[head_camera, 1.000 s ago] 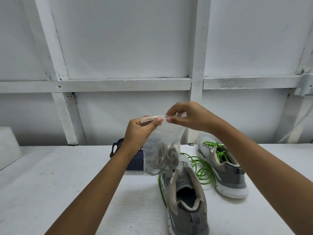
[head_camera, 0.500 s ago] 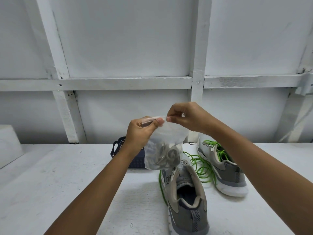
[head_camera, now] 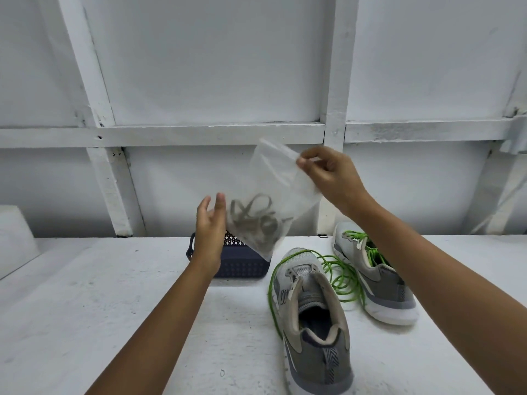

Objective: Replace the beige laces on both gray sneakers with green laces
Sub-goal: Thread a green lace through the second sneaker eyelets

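Head view: beige laces (head_camera: 256,220) bagged, near sneaker (head_camera: 313,323) unlaced.
Right hand (head_camera: 330,178) pinches bag (head_camera: 279,178), left hand (head_camera: 209,226) open; far sneaker (head_camera: 385,286) has green laces (head_camera: 368,246).

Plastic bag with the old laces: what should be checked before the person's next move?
1. Plastic bag gripped: ok, right hand pinches its top edge.
2. Beige laces inside bag: ok.
3. Bag sealed: cannot tell.
4. Left hand free: ok, open beside the bag.
5. Near sneaker laced: not ok, green lace lies loose around it.
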The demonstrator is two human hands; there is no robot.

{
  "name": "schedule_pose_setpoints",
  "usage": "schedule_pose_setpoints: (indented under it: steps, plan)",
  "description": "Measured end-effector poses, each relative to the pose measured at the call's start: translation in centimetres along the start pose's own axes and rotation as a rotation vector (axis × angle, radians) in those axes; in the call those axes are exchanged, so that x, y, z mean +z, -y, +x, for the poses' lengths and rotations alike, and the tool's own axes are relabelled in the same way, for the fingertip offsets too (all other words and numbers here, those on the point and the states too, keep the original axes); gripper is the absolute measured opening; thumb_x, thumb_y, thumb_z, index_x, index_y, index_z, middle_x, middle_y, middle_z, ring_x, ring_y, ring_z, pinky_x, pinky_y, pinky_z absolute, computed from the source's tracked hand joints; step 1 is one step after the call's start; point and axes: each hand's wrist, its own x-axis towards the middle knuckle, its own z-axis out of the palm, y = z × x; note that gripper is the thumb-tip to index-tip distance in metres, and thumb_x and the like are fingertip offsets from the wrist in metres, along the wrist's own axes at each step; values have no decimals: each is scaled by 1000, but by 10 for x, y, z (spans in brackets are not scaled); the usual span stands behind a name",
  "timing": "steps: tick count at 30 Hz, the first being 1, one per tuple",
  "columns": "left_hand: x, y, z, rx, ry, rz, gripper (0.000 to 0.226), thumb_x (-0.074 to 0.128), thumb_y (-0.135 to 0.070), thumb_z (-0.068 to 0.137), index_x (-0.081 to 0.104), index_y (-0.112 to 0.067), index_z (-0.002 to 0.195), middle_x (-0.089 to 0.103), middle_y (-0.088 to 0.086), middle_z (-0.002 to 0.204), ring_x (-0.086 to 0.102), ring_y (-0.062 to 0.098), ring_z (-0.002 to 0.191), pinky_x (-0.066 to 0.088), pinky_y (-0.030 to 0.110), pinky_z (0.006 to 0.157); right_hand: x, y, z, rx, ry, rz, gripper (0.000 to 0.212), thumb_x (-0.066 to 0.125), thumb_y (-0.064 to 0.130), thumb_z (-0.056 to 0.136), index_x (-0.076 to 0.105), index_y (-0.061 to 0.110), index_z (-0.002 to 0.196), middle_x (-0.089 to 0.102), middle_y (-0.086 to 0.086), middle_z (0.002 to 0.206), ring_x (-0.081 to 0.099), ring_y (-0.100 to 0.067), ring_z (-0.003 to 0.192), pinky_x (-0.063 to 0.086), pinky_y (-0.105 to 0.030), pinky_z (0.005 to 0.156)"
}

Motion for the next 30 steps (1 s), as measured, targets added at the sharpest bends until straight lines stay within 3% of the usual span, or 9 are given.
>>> schedule_pose_setpoints:
  steps: [2,5,9,12,14,17,23,27,30]
  plan:
    - [-4,11,0,-168,113,-123,96,52,-82,63,38,-24,139,56,3,131,56,19,113,44,38,90,4,-7,3,103,-103,130,18,58,13,93,56,18,76,45,-11,62,39,-15,53,34,-17,40]
    - [-5,12,1,-292,298,-292,52,57,-51,78,56,-18,119,66,5,109,64,19,93,56,34,68,19,-25,2,303,-156,153,19,54,20,95,52,23,76,54,-10,77,51,-22,66,46,-22,41]
    - [-11,7,19,-307,178,-83,0,59,-16,91,59,-15,91,67,4,91,63,18,81,51,32,66,39,-51,-3,528,-95,78,11,51,24,97,51,16,90,49,-1,78,50,-18,72,48,-27,48]
    - [-25,9,43,-274,96,239,10,66,-16,88,56,-15,88,65,11,103,62,20,79,52,34,68,52,-69,-3,586,-55,-29,13,56,20,94,59,8,99,49,-1,74,51,-18,67,53,-35,56]
    - [-30,15,55,-161,53,552,37,72,-20,83,49,-11,111,59,12,114,61,28,94,51,36,80,63,-79,-2,575,-24,-116,14,59,19,91,57,11,104,53,-2,77,53,-19,67,55,-41,70]
    - [-31,23,65,14,64,952,65,65,-21,85,28,-20,139,55,6,96,55,31,93,42,34,81,77,-86,-4,463,98,-249,22,60,15,90,53,16,111,54,0,76,53,-16,66,48,-33,69]
    - [-33,48,81,153,214,1671,26,47,-25,93,57,-39,113,57,1,117,45,27,115,27,43,95,103,-100,-12,302,443,-654,17,58,24,89,70,22,100,70,-3,102,61,-23,91,47,-30,78]
    - [-36,65,87,182,308,1857,25,51,-25,91,64,-37,109,61,-7,113,42,22,115,25,41,92,116,-107,-17,199,612,-895,21,55,29,91,70,23,105,69,-3,106,56,-26,106,40,-35,84]
    - [-38,70,92,80,409,1900,23,54,-24,88,68,-35,103,64,-11,103,46,19,108,23,42,89,120,-110,-17,228,702,-956,24,55,24,89,68,15,107,62,-8,113,46,-30,114,35,-40,88]
